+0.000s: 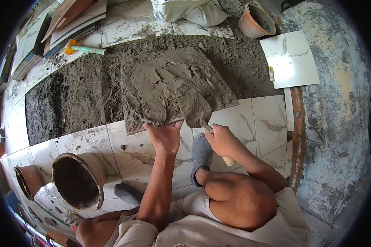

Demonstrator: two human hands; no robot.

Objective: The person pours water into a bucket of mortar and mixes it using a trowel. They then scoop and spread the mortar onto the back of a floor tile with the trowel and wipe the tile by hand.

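A square tile [127, 127] is turned with its underside up and coated with wet grey mortar [152, 82]. Beneath its near edge, my left hand [165, 138] supports it with the palm up. My right hand [221, 142] is closed on the handle of a trowel [193, 109], whose mortar-covered blade lies against the coating near the tile's right front part. The wooden end of the handle shows below my right hand. Under and around the tile runs a strip of rough grey mortar bed [82, 88].
Two buckets [78, 181] [29, 181] stand at the lower left. A mallet [86, 50] lies by stacked tiles [31, 45] at the upper left. Upper right are an orange bucket [255, 22] and a white tile [290, 59]. A plastic bag [189, 12] lies at the top.
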